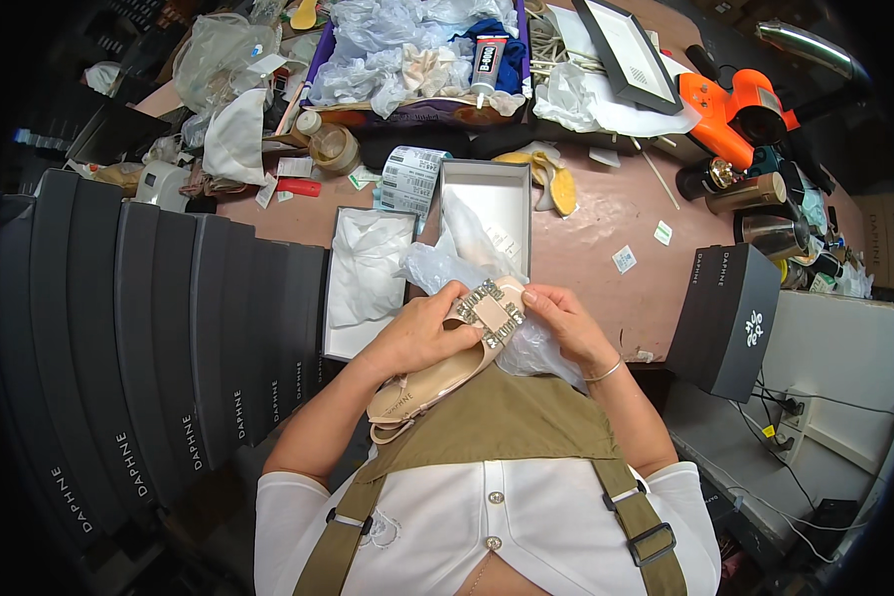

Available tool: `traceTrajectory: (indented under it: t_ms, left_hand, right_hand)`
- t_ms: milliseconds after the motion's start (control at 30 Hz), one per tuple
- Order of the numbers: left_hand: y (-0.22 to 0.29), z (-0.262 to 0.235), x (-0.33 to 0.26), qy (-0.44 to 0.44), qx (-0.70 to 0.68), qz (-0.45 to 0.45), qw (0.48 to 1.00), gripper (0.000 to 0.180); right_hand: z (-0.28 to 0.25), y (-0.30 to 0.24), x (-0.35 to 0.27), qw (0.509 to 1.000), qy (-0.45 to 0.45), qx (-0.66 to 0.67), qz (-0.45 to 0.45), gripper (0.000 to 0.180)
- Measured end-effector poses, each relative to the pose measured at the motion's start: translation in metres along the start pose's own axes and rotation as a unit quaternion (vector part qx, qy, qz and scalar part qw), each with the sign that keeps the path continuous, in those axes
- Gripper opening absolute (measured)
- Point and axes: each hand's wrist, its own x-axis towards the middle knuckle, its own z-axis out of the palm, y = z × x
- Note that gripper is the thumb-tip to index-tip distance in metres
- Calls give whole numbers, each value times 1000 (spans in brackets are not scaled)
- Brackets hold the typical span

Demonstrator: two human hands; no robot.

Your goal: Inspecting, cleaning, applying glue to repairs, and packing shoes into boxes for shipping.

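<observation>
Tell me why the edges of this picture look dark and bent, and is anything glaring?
In the head view, the fisheye lens curves the row of grey boxes and blackens the corners; the shoe between the left hand and right hand is sharp and evenly lit; the metal tube at top right shows a bright glint.

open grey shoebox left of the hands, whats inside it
The open grey shoebox holds crumpled white tissue paper that covers its bottom. Anything beneath the paper is hidden. The left hand covers the box's near right corner.
</observation>
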Motion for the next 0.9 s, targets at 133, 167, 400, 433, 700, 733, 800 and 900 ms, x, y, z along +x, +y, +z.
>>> traceTrajectory:
  t_ms: [133, 167, 400, 433, 700, 733, 800, 900]
  left_hand:
    - [-2, 6, 2, 21, 2, 6, 1000, 56]
    - [0, 7, 3, 23, 7, 0, 1000, 55]
    - [0, 11, 3, 26, -26, -5, 999, 52]
    - [-1, 11, 3, 25, -37, -4, 999, 52]
    - [-4, 14, 1, 43, -43, 10, 998, 52]
    - [-4, 15, 1, 48, -42, 8, 998, 52]
    - [-4, 16, 1, 49, -50, 10, 998, 52]
    - [-6, 16, 1, 45, -56, 7, 997, 53]
  right_hand:
    - [-1, 3, -1, 1000, 12, -2, -3, 33]
    - [-2, 4, -2, 1000, 10, 0, 0, 33]
    - [-7, 7, -2, 1000, 11, 7, 12, 34]
    - [-6, 6, -2, 1000, 9, 5, 14, 34]
    - [-8, 8, -2, 1000, 3, 25, 19, 33]
    - [-8, 9, -2, 999, 3, 27, 19, 33]
    - [-8, 8, -1, 999, 3, 29, 20, 33]
    - [-9, 9, 0, 999, 3, 30, 23, 33]
